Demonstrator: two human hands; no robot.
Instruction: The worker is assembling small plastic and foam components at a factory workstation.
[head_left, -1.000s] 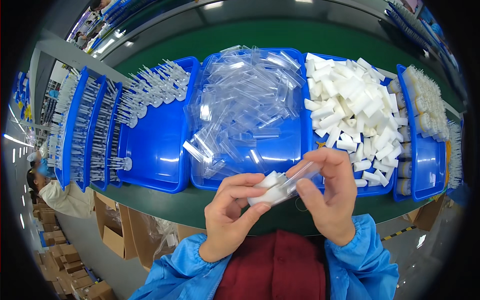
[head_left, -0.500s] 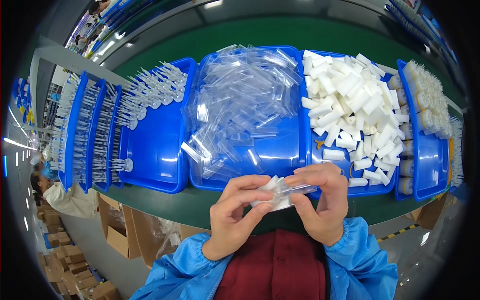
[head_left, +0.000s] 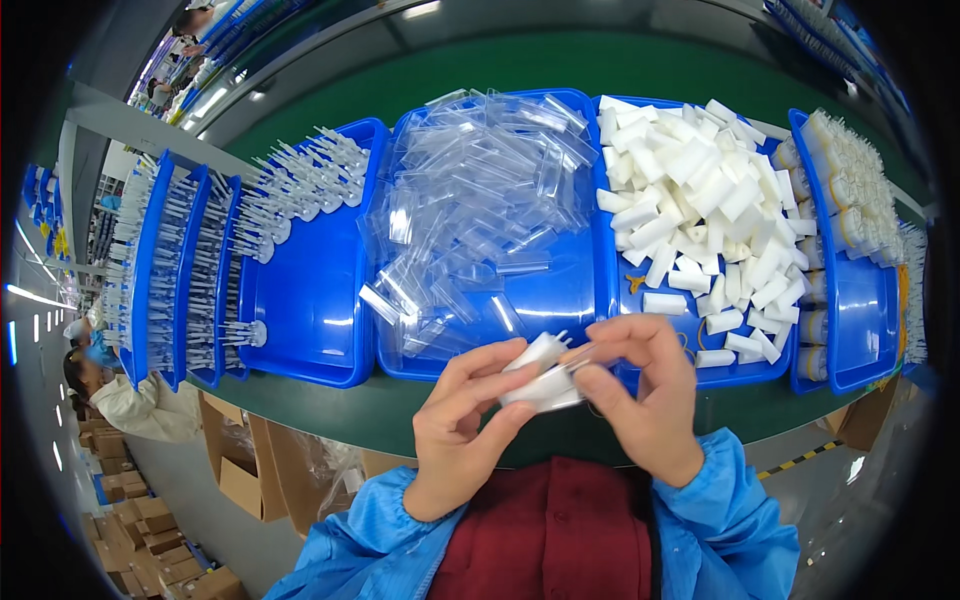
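My left hand [head_left: 465, 420] is closed round white foam-like pieces [head_left: 545, 385], which tilt up to the right above the table's near edge. Thin pale tips stick out at their upper end. My right hand [head_left: 645, 395] is pinched against that end, its thumb and fingers on a clear plastic sleeve [head_left: 598, 353] that is blurred and seen nearly end-on. Beyond my hands stands a blue tray heaped with clear plastic sleeves [head_left: 490, 190]. To its right, white foam-like blocks [head_left: 700, 190] fill much of another blue tray.
At left, a blue tray [head_left: 305, 330] carries rows of thin-stemmed white parts [head_left: 310, 180], beside several upright trays of similar parts. A blue tray [head_left: 862, 320] at right bears bundled pale parts [head_left: 850, 190]. Cardboard boxes [head_left: 245, 460] stand below the table; a person [head_left: 130, 400] is at far left.
The white pieces in my left hand have turned upward, showing thin tips. My right fingers have drawn in toward them, and the clear sleeve, earlier lengthwise, is now mostly hidden.
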